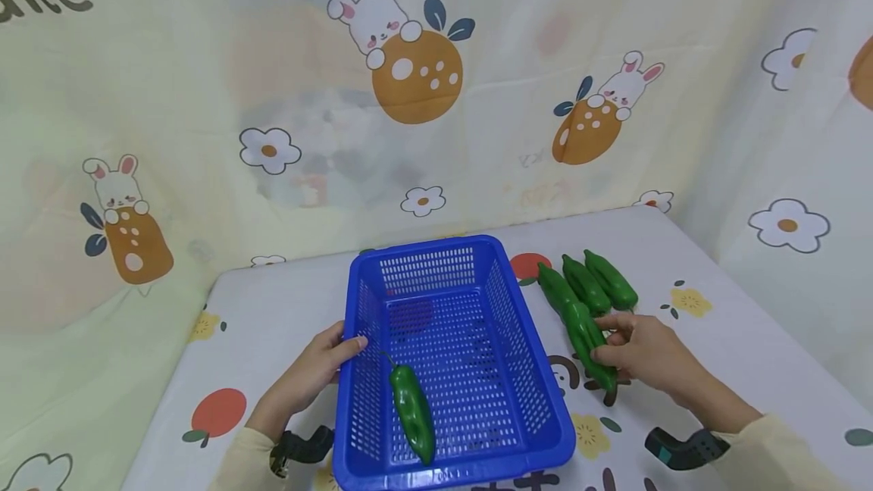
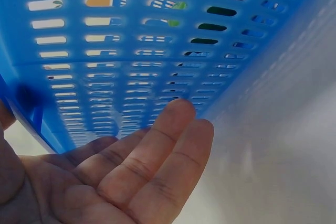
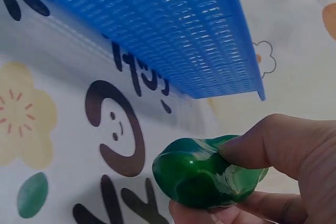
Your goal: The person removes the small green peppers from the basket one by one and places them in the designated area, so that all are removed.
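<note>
A blue plastic basket [image 1: 477, 400] with slotted walls stands in the middle of the table. My left hand [image 1: 320, 362] grips its left rim, thumb over the edge and fingers along the outside wall, as the left wrist view shows. Inside, near the front left, lies one green pepper [image 1: 412, 415] with a thin stem. To the right of the basket, my right hand [image 1: 641, 351] pinches another green pepper [image 3: 194, 171] between thumb and fingers. Just beyond that hand lie three more green peppers, the left one [image 1: 555, 286] end to end with the held pepper in the head view.
A white printed cloth [image 1: 273, 324] with fruit and flower pictures covers the table. Behind it hangs a pale curtain [image 1: 511, 150] with rabbits and flowers, and more curtain [image 1: 784, 165] borders the right side. Both wrists wear dark bands, such as the right band [image 1: 685, 449].
</note>
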A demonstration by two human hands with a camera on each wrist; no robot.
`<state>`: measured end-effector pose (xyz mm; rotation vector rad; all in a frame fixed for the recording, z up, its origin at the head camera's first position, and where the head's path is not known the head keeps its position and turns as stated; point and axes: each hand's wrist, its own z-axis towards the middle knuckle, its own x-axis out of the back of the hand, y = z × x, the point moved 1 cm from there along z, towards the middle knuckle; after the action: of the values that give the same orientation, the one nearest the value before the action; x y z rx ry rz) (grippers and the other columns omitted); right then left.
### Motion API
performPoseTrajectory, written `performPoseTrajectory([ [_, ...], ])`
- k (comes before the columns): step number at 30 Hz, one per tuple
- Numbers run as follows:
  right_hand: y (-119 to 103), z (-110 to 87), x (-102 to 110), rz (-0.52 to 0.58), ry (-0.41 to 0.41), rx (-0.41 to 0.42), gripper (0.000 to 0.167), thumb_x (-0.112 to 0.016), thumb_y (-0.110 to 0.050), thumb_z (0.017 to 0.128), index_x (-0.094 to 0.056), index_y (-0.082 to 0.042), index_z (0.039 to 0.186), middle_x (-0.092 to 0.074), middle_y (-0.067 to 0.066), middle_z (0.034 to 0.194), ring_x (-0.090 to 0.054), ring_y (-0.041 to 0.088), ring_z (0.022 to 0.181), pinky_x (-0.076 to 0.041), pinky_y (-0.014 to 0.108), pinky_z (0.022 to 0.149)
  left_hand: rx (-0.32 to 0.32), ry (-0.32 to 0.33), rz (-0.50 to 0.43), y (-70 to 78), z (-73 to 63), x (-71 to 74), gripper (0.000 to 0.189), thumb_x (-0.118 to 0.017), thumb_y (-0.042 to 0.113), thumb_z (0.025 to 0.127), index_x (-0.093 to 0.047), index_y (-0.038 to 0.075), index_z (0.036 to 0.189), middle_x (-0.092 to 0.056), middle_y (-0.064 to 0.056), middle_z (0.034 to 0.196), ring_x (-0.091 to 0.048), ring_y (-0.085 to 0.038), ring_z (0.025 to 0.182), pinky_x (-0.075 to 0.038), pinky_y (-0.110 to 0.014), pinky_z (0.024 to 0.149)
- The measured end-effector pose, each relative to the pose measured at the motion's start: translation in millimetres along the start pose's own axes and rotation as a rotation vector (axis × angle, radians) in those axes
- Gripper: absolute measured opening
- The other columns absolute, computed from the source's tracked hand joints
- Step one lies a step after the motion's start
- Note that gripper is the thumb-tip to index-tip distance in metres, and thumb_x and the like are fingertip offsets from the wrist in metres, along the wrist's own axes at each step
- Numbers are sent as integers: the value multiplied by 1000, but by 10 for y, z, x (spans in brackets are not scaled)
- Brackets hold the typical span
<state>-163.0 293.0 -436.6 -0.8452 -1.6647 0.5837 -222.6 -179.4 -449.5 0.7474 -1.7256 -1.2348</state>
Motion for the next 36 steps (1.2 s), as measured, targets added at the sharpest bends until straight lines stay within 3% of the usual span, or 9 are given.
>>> performPoseTrajectory([
  [8,57,-8,-88,16,-19,-46,61,-78,-12,88,-55,11,140,-63,11,95,-65,19,81,-66,36,70,12,9,5,-13,-4,2,64,-52,35,109,-32,0,159,-63,-28,137,-73,-35,109,-62,-51,91],
  [16,86,-16,-130,24,-23,-55,61,-78,-12,87,-56,10,139,-62,11,95,-64,18,81,-65,35,69,-19,-5,6,-1,-10,5,65,-52,33,109,-31,-2,159,-62,-30,136,-73,-37,109,-62,-51,89],
  [36,142,-7,-219,13,-47,-89,60,-79,-12,86,-57,10,138,-60,10,95,-63,17,80,-65,35,68,-14,-12,-1,-11,4,12,65,-52,34,109,-30,-1,160,-62,-30,136,-74,-36,108,-62,-51,89],
])
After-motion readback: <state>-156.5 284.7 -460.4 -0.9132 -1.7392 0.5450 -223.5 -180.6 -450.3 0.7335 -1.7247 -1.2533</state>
